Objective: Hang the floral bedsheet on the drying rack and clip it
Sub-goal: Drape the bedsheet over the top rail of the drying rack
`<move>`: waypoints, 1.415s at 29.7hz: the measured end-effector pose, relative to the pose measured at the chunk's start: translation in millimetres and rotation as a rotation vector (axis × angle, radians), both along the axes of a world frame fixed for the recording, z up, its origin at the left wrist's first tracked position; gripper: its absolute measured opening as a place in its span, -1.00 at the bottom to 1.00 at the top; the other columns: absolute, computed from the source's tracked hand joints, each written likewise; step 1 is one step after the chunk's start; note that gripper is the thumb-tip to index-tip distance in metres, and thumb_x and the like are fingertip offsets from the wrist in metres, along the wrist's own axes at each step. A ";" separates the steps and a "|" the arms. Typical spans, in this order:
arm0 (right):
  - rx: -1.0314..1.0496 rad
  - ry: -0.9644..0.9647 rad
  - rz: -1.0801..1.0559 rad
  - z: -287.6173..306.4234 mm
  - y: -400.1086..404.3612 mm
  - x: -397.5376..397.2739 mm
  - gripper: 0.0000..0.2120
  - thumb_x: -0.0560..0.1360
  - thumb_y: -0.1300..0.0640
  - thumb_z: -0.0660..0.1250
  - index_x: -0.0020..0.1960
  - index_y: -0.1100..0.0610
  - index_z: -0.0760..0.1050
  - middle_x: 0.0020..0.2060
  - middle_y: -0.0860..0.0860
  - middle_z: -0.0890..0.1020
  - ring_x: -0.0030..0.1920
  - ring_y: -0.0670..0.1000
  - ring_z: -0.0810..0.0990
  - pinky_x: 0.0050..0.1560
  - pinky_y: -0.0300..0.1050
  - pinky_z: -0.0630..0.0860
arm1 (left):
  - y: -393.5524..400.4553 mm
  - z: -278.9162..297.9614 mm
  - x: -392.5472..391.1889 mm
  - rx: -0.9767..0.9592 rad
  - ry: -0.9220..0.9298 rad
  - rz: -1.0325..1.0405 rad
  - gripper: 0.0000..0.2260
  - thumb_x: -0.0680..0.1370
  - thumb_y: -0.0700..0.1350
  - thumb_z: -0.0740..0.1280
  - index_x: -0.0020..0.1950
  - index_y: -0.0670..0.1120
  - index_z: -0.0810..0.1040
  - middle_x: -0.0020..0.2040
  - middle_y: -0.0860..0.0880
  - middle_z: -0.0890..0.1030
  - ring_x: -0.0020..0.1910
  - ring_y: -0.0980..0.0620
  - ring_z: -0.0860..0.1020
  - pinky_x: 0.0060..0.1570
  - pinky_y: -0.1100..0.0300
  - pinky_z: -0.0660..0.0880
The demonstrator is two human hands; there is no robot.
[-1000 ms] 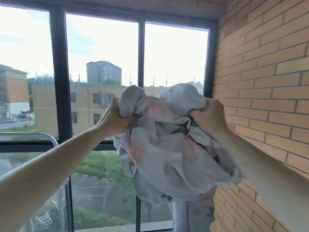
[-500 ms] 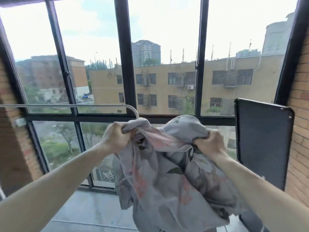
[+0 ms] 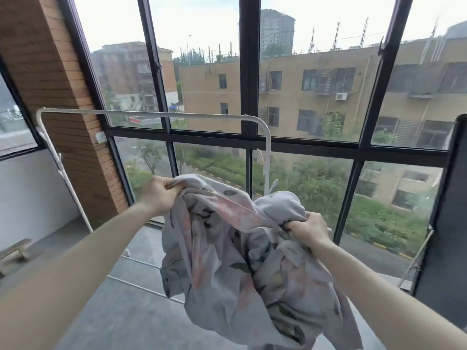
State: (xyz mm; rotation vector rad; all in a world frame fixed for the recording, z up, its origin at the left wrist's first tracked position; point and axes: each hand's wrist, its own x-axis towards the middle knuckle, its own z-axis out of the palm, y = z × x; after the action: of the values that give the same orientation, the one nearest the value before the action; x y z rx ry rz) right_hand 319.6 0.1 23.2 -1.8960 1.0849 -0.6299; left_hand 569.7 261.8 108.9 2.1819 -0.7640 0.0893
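Bedsheet point(image 3: 242, 261) with the flower print is one bunched bundle, held up in the air in front of the person, between the two arms and below the level of the top bar of the drying rack point(image 3: 151, 113). It does not touch the rack; the rack stands just behind it, near the window point(image 3: 249, 72).

The left hand point(image 3: 161, 194) has its grip curled tightly around one part of the upper edge of the cloth. The right hand point(image 3: 307, 229) has its grip curled around another gathered part, lower and nearer to the person. Between the two hands one fold of cloth runs nearly straight, and the rest hangs down loose in many wrinkles. I think the sheet is held in this way, at two separate places on its upper part, so that the hands can pull apart and open the cloth before it goes over the bar. The height also looks chosen for lifting it over the bar.

Count of things: one bedsheet, two hands, one white rack with one top bar and thin lower rails near the floor point(image 3: 121, 311). Some small white hooks or clips point(image 3: 274, 184) seem to hang on the right post of the rack, but I cannot tell how many.

So hanging is not yet done, and clipping is not yet done.
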 end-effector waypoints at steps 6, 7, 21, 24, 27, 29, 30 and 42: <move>-0.158 0.368 0.221 -57.4 6.9 65.3 -0.72 0.34 -0.14 0.47 -0.14 0.05 0.61 -0.23 0.01 0.68 -0.16 0.10 0.67 -0.17 -0.03 0.61 | 4.7 -19.9 38.6 -0.107 0.000 0.128 -0.78 0.63 0.11 0.37 0.02 0.04 0.76 -0.12 -0.01 0.75 -0.05 -0.09 0.66 0.00 -0.02 0.61; -0.148 0.406 0.237 -61.7 8.1 68.4 -0.74 0.34 -0.15 0.45 -0.15 0.04 0.60 -0.23 0.00 0.68 -0.17 0.09 0.67 -0.15 -0.02 0.64 | 0.0 -22.5 38.5 -0.112 0.014 0.118 -0.75 0.65 0.11 0.35 0.00 0.01 0.76 -0.15 0.00 0.73 -0.08 -0.07 0.64 -0.03 0.01 0.59; -0.156 0.732 0.540 -88.0 3.3 198.3 -0.52 0.50 -0.18 0.35 0.23 0.16 0.45 0.09 0.10 0.62 0.00 0.13 0.67 -0.10 0.00 0.63 | -21.5 -42.4 138.6 -0.047 0.089 0.099 -0.50 0.68 0.11 0.29 -0.41 -0.07 0.33 -0.50 -0.06 0.49 -0.54 0.06 0.43 -0.36 0.08 0.35; -0.130 0.630 0.683 -79.6 25.4 231.1 -0.17 0.44 -0.26 0.46 0.55 0.08 0.26 0.34 0.04 0.55 0.27 0.07 0.60 0.15 -0.10 0.56 | -12.3 -61.0 160.3 -0.008 0.153 0.002 -0.51 0.68 0.09 0.30 -0.39 -0.09 0.34 -0.53 0.00 0.36 -0.58 0.13 0.36 -0.40 0.13 0.30; -0.044 0.320 0.823 -48.2 66.4 260.4 -0.15 0.36 -0.27 0.55 0.54 -0.06 0.32 0.38 -0.11 0.52 0.33 -0.08 0.52 0.31 -0.19 0.45 | -15.4 -76.7 174.6 0.033 0.174 -0.108 -0.53 0.68 0.07 0.31 -0.37 -0.09 0.33 -0.55 0.08 0.28 -0.54 0.10 0.31 -0.41 0.13 0.24; -0.116 0.257 0.851 -41.7 95.4 281.2 -0.44 0.40 -0.19 0.56 0.32 -0.16 0.44 0.18 -0.19 0.56 0.19 -0.12 0.55 0.16 -0.21 0.47 | -18.8 -80.3 190.9 0.020 0.177 -0.172 -0.49 0.67 0.06 0.33 -0.41 -0.03 0.24 -0.55 0.12 0.22 -0.54 0.11 0.21 -0.44 0.16 0.18; -0.180 0.255 0.840 -41.4 110.1 289.7 -0.64 0.43 -0.14 0.55 0.12 -0.22 0.45 0.03 -0.22 0.57 0.05 -0.14 0.56 0.02 -0.23 0.45 | -18.4 -80.5 197.9 0.012 0.190 -0.199 -0.48 0.67 0.06 0.33 -0.42 -0.01 0.20 -0.55 0.13 0.20 -0.53 0.10 0.19 -0.45 0.18 0.16; -0.250 -0.192 0.140 -20.2 161.0 370.9 -0.67 0.66 0.19 0.22 -0.29 0.09 0.42 -0.44 -0.04 0.48 -0.40 -0.05 0.39 -0.31 -0.05 0.33 | 68.4 -102.8 311.1 0.462 -0.136 -0.538 -0.62 0.27 0.22 0.62 -0.16 -0.02 0.63 -0.25 0.08 0.66 -0.21 0.10 0.62 -0.24 0.14 0.51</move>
State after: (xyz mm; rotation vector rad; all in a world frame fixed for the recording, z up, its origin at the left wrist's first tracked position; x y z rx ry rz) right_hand 690.5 161.0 3.0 -2.0531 0.7721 -0.8799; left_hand 880.8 330.2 6.1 2.3199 -1.5478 -0.2379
